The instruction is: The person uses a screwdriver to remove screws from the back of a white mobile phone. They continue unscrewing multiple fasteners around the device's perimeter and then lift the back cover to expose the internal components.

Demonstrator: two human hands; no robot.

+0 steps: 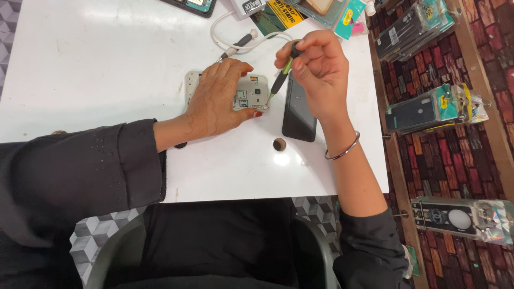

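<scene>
Nearest you, a small round dark disc (279, 144) lies on the white table (107, 69), just in front of the black back cover (297, 115) that lies flat under your right wrist. Your left hand (217, 101) lies palm down, fingers spread, pressing on the opened white phone (251, 92) with its inner frame facing up. Your right hand (317, 67) is closed around a green-and-black precision screwdriver (282, 76), pinched between thumb and fingers, its tip down on the phone's right edge beside your left thumb. Beyond, a white cable (227, 40) loops near the table's far edge, with packaged accessories (321, 10) behind it.
</scene>
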